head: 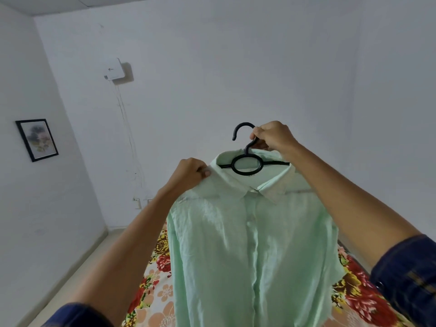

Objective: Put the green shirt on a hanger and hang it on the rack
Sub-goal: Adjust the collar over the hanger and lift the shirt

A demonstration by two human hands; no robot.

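Observation:
A pale green collared shirt (254, 244) hangs in front of me on a black plastic hanger (246, 165), its front buttoned and facing me. The hanger's arms are inside the shoulders; its ring and hook stick up above the collar. My right hand (271, 135) grips the hanger's neck just below the hook and holds the whole thing up. My left hand (192, 172) pinches the shirt's left shoulder seam beside the collar. No rack is in view.
A bed with a floral red, orange and white sheet (153, 291) lies below the shirt. White walls surround it, with a framed picture (37, 139) on the left wall and a white box with cables (115, 70) on the far wall.

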